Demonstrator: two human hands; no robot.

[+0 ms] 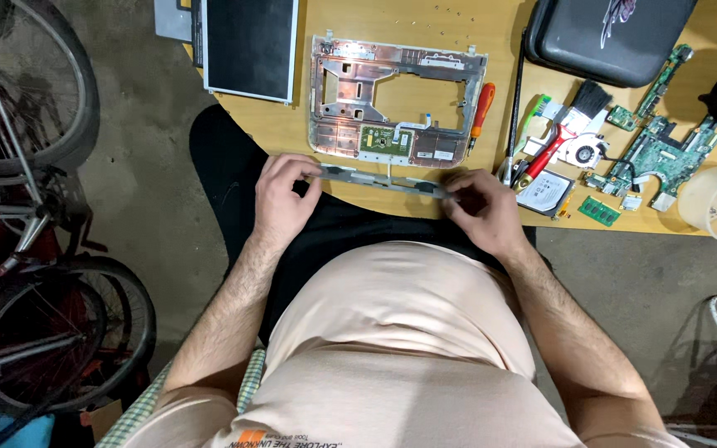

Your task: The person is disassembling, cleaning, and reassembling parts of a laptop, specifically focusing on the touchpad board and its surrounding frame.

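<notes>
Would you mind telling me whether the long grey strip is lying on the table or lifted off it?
Lifted: both hands, left and right, hold the grey strip by its ends at the table edge.

Single view, head-worn camera, pointing almost straight down past the wearer's chest and lap. Wooden table point(491, 29) edge runs across the top of frame, so the far side of the bench is up. Both hands sit mid-frame, fairly close, forearms entering from the bottom corners. Concrete floor fills left and right; a bicycle point(22, 207) crowds the left edge. No second view to share anything.
</notes>
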